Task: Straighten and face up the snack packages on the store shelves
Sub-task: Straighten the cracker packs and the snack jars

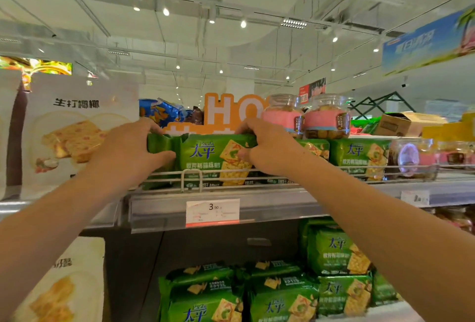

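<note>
Green glossy cracker pack [213, 159] upright behind wire rail [282, 169], left hand [128, 152] gripping its crinkled left end, right hand [267, 147] gripping its right end, rectangular, soft plastic

Bright ceiling spotlights [166, 11]; wide-angle bending and blur at the edges.

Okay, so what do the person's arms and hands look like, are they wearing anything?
Both forearms are bare: no sleeves in view. The left hand and right hand have no gloves, and no rings, watch or bracelets show.
</note>
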A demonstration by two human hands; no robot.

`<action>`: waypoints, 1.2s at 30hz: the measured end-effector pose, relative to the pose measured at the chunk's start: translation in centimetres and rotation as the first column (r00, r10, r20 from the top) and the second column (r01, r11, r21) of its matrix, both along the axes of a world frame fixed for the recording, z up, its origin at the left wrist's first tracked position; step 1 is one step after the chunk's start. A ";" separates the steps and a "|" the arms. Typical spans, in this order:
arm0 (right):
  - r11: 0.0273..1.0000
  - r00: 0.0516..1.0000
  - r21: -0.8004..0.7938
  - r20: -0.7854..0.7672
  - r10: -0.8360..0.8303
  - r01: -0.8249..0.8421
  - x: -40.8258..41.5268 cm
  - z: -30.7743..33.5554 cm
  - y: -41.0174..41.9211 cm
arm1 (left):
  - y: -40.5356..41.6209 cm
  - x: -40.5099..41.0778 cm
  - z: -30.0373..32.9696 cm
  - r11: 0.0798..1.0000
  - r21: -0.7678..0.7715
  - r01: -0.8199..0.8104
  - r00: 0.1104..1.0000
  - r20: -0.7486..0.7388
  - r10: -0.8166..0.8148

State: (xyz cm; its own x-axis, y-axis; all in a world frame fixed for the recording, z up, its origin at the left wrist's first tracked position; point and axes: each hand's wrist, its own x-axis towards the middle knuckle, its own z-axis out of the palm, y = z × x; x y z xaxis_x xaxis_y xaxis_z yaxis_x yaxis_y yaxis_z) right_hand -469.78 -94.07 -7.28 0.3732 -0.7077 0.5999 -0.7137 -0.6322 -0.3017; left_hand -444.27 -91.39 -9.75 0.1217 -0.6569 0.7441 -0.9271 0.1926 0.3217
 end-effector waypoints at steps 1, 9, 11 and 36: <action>1.000 1.000 0.016 -0.013 0.009 -0.009 -0.2 0.1 0.1 | 0.0 -0.1 0.5 1.000 0.022 -0.008 1.000 0.018 0.008; 0.989 0.968 -0.123 -0.230 -0.104 0.077 -0.8 0.2 1.1 | -0.8 -0.7 2.4 0.994 0.103 0.042 0.994 -0.109 -0.031; 0.993 0.973 -0.099 -0.215 -0.086 0.066 -0.9 0.2 1.1 | -1.3 -1.0 2.6 0.988 0.126 0.088 0.981 -0.180 -0.064; 0.972 0.943 -0.218 -0.295 -0.152 0.088 -0.2 -0.2 -1.1 | 0.0 -3.2 4.0 0.810 0.198 0.551 0.651 -0.710 -0.270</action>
State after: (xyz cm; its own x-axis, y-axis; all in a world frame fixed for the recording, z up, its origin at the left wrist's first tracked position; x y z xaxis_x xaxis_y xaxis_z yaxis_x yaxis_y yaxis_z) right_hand -469.95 -95.12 -7.46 0.4816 -0.6365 0.6024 -0.8254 -0.5604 0.0678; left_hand -447.46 -91.42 -5.79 0.1052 -0.9522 0.2868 -0.3293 0.2388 0.9135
